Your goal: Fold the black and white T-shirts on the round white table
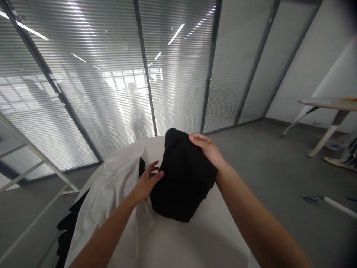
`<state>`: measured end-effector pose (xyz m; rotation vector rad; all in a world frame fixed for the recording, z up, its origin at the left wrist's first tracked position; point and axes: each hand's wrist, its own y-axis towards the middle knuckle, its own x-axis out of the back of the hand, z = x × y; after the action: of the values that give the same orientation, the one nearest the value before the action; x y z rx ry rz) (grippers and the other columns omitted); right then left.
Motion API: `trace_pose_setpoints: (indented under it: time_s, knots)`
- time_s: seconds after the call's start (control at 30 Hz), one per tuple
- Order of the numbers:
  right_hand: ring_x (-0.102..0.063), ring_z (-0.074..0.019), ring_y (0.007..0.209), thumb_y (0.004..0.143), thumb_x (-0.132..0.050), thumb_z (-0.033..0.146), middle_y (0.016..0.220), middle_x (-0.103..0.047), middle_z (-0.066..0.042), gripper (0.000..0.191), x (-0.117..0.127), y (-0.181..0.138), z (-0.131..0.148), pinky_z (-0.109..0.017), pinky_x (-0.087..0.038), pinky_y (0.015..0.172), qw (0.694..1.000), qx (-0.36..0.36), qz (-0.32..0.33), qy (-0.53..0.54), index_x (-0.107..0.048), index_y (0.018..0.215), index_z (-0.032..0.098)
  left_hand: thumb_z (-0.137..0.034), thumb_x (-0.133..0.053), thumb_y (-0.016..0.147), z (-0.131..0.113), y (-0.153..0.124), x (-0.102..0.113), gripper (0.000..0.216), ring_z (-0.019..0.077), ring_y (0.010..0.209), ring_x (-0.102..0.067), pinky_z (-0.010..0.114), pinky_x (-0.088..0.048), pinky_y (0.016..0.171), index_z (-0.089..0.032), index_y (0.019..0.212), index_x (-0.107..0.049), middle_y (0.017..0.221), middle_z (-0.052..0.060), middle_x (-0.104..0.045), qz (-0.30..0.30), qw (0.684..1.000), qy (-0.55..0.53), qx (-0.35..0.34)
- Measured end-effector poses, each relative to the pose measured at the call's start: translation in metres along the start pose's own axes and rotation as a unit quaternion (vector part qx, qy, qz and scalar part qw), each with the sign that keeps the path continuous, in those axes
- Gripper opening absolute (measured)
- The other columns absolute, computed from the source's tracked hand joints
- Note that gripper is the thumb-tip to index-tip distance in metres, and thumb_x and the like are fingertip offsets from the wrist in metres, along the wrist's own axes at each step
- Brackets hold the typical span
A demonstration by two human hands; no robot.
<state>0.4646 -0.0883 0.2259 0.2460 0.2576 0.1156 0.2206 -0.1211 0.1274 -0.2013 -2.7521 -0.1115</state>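
Pinching the far right edge of a black cloth (pixel 182 178), the right hand (pixel 208 147) reaches in from the near right, thumb and fingers close together at the border, the forearm slanting far and left across the table. The left hand (pixel 149 178) comes from the near left with its fingers parted and slightly curled; a gap shows between thumb and fingers, and the thumb tip meets the cloth's left edge, though whether it presses there I cannot tell. The black cloth sits over the middle of a rounded white table (pixel 173 245), plain across its visible face, its lower edge uneven. On the left of the table a white cloth (pixel 108 193) lies in loose folds, with a small black piece (pixel 142 166) showing beside the left hand and more black fabric (pixel 69 223) hanging down at the near left. A white metal frame (pixel 46 163) stands farther left. Glass panels with blinds (pixel 178 85) span the far side, with bright streaks on them. On the far right is another table (pixel 326 102), and near it a person's shoe (pixel 338 163) below a striped trouser leg (pixel 353 152).
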Motion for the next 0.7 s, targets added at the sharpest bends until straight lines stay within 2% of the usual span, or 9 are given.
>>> trace_pose_setpoints:
  time_s: [0.1, 0.2, 0.3, 0.33, 0.43, 0.5, 0.57, 0.63, 0.7]
  knots:
    - [-0.053, -0.0102, 0.056, 0.065, -0.078, 0.049, 0.062, -0.059, 0.005, 0.034, -0.015, 0.001, -0.014, -0.024, -0.041, 0.058, 1.0, 0.003, -0.021, 0.013, -0.063, 0.07, 0.019, -0.059, -0.058, 0.082, -0.006, 0.008, -0.04, 0.066, 0.0219, 0.092, -0.065, 0.031, -0.051, 0.075, -0.014, 0.129, -0.053, 0.109, 0.012, -0.067, 0.072, 0.99, -0.115, 0.036]
    - [-0.05, -0.0101, 0.056, 0.068, -0.076, 0.05, 0.061, -0.057, 0.005, 0.035, -0.01, 0.002, -0.021, -0.024, -0.039, 0.057, 0.996, 0.021, -0.048, -0.068, -0.06, 0.067, 0.018, -0.06, -0.054, 0.084, -0.001, 0.006, -0.041, 0.053, 0.0228, 0.088, -0.064, 0.033, -0.05, 0.075, -0.013, 0.108, -0.065, 0.093, 0.008, -0.07, 0.077, 0.992, -0.102, 0.018]
    - [-0.05, -0.0114, 0.058, 0.073, -0.072, 0.05, 0.062, -0.058, 0.003, 0.034, 0.007, 0.002, -0.018, -0.024, -0.038, 0.057, 0.978, 0.08, -0.049, -0.185, -0.06, 0.067, 0.019, -0.063, -0.049, 0.085, -0.014, -0.003, -0.003, 0.052, 0.0231, 0.078, -0.064, 0.034, -0.05, 0.07, -0.014, 0.089, -0.067, 0.079, 0.005, -0.069, 0.013, 1.0, -0.003, 0.026]
    - [-0.051, -0.012, 0.059, 0.074, -0.071, 0.049, 0.064, -0.059, 0.003, 0.033, 0.012, 0.002, -0.015, -0.025, -0.039, 0.057, 0.968, 0.1, -0.044, -0.228, -0.061, 0.068, 0.019, -0.063, -0.049, 0.085, -0.024, -0.007, 0.014, 0.052, 0.0235, 0.079, -0.065, 0.034, -0.05, 0.073, -0.015, 0.089, -0.068, 0.08, 0.005, -0.07, 0.011, 0.999, 0.02, 0.033]
    - [-0.054, -0.0136, 0.064, 0.076, -0.07, 0.049, 0.069, -0.062, 0.0, 0.031, 0.026, 0.003, -0.01, -0.026, -0.04, 0.06, 0.94, 0.128, -0.015, -0.315, -0.065, 0.072, 0.018, -0.063, -0.056, 0.081, -0.062, -0.021, 0.065, 0.051, 0.0246, 0.087, -0.068, 0.034, -0.053, 0.081, -0.018, 0.099, -0.071, 0.092, 0.006, -0.074, 0.074, 0.993, 0.011, 0.095]
    - [-0.054, -0.0134, 0.062, 0.08, -0.065, 0.052, 0.07, -0.062, 0.0, 0.033, 0.033, 0.002, -0.012, -0.025, -0.041, 0.058, 0.946, 0.094, 0.04, -0.308, -0.066, 0.075, 0.019, -0.063, -0.059, 0.079, -0.086, -0.03, 0.089, 0.048, 0.0241, 0.089, -0.069, 0.032, -0.054, 0.081, -0.022, 0.1, -0.072, 0.094, 0.005, -0.075, 0.079, 0.99, 0.042, 0.11]
    - [-0.054, -0.013, 0.059, 0.086, -0.056, 0.053, 0.069, -0.062, 0.0, 0.036, 0.041, 0.001, -0.021, -0.024, -0.041, 0.054, 0.949, 0.014, 0.129, -0.289, -0.066, 0.081, 0.019, -0.063, -0.059, 0.079, -0.102, -0.036, 0.102, 0.047, 0.0249, 0.091, -0.069, 0.033, -0.054, 0.083, -0.023, 0.099, -0.073, 0.096, 0.005, -0.075, 0.087, 0.987, 0.102, 0.085]
    - [-0.058, -0.0138, 0.062, 0.09, -0.051, 0.047, 0.075, -0.065, -0.002, 0.033, 0.049, -0.002, -0.037, -0.024, -0.044, 0.055, 0.922, -0.057, 0.206, -0.324, -0.067, 0.093, 0.018, -0.061, -0.057, 0.081, -0.108, -0.039, 0.107, 0.045, 0.0261, 0.094, -0.069, 0.034, -0.052, 0.089, -0.024, 0.101, -0.074, 0.098, 0.004, -0.075, 0.083, 0.981, 0.17, 0.037]
    - [-0.063, -0.0164, 0.073, 0.085, -0.059, 0.037, 0.088, -0.068, -0.006, 0.031, 0.054, -0.007, -0.058, -0.025, -0.047, 0.063, 0.871, -0.085, 0.261, -0.408, -0.066, 0.108, 0.017, -0.058, -0.054, 0.084, -0.105, -0.04, 0.107, 0.045, 0.0266, 0.098, -0.068, 0.036, -0.049, 0.095, -0.024, 0.105, -0.073, 0.102, 0.003, -0.075, 0.053, 0.971, 0.231, -0.012]
